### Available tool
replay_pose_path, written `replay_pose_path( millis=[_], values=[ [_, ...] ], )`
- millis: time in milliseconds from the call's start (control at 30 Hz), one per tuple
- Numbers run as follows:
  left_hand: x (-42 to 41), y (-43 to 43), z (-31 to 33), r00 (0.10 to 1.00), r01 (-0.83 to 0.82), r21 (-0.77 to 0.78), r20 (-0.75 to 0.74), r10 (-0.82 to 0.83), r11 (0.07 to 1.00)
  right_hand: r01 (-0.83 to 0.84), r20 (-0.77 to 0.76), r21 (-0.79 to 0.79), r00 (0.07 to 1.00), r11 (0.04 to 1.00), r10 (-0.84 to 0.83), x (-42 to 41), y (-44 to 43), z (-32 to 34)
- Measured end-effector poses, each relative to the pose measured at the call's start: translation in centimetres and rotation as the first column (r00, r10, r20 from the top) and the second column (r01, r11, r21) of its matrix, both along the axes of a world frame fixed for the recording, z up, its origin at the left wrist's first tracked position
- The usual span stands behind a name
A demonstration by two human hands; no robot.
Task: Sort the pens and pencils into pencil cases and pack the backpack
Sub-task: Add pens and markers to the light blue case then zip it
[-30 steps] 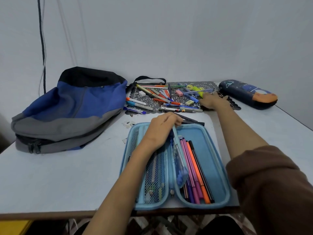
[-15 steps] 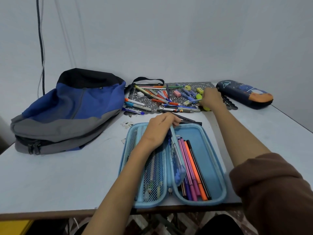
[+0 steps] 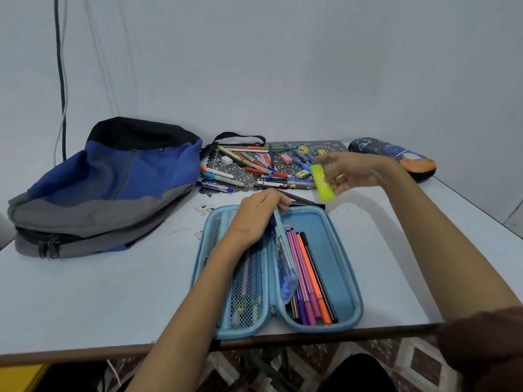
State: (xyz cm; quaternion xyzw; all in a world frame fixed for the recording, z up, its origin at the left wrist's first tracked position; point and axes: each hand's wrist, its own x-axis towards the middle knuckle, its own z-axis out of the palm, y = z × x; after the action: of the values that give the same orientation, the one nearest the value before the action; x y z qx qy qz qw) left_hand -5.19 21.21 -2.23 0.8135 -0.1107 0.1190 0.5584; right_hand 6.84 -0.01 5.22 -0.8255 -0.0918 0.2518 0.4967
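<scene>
- The right hand (image 3: 353, 172), right of centre in the frame, has its grip pinched on a yellow highlighter (image 3: 322, 182). This is a stubby, smooth plastic barrel, held in the air above the desk (image 3: 85, 292) between the loose pile and the open case. Blur hides the exact finger placing.
- The left hand (image 3: 261, 213), at centre, has its grip curled on the top edge of the divider flap (image 3: 285, 258) of the blue pencil case (image 3: 331, 241).
- That case lies open at lower centre. It has a padded shell and a mesh pocket (image 3: 249, 278) on its left half. Slim felt pens (image 3: 308, 278) lie side by side in its right half, with room to spare.
- Sorting looks far from finished: a pile of pens (image 3: 254, 171), pencils and erasers lies on a lacy dark mat (image 3: 334, 145) at upper centre.
- The second pencil case (image 3: 396, 157), dark and rounded, looks closed at upper right.
- The backpack (image 3: 113, 182), of soft blue, grey and black fabric, slumps at left. As far as the view shows, nothing is packed in it yet.
</scene>
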Motion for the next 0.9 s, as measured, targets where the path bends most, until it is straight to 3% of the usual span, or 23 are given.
replay_pose_path(
  millis=[267,400,500,633,733,900],
  values=[
    [0.1,0.0,-0.1,1.0,0.011,-0.006,0.01,-0.011,1.0,-0.15,0.025,0.066,0.989,0.986,0.149,-5.0,0.9,0.3],
    [0.1,0.0,-0.1,1.0,0.017,0.001,0.014,-0.017,1.0,-0.11,0.283,0.025,0.954,0.994,0.099,-6.4,1.2,0.1],
    [0.0,0.0,0.0,1.0,0.022,0.0,0.012,-0.022,1.0,-0.141,0.524,-0.032,0.841,0.99,0.137,-7.9,1.1,0.0],
    [-0.1,-0.1,0.1,1.0,0.023,0.008,0.013,-0.024,1.0,-0.272,0.663,-0.113,0.695,0.955,0.277,-10.9,0.1,0.1],
    [-0.1,0.0,0.1,1.0,0.024,0.025,0.014,-0.024,0.999,-0.355,0.628,-0.196,0.671,0.914,0.395,-13.7,-1.1,0.4],
    [0.0,-0.1,0.1,1.0,0.021,-0.003,0.008,-0.021,1.0,-0.53,0.396,-0.419,0.624,0.737,0.674,-16.6,-2.1,-2.0]
  ],
)
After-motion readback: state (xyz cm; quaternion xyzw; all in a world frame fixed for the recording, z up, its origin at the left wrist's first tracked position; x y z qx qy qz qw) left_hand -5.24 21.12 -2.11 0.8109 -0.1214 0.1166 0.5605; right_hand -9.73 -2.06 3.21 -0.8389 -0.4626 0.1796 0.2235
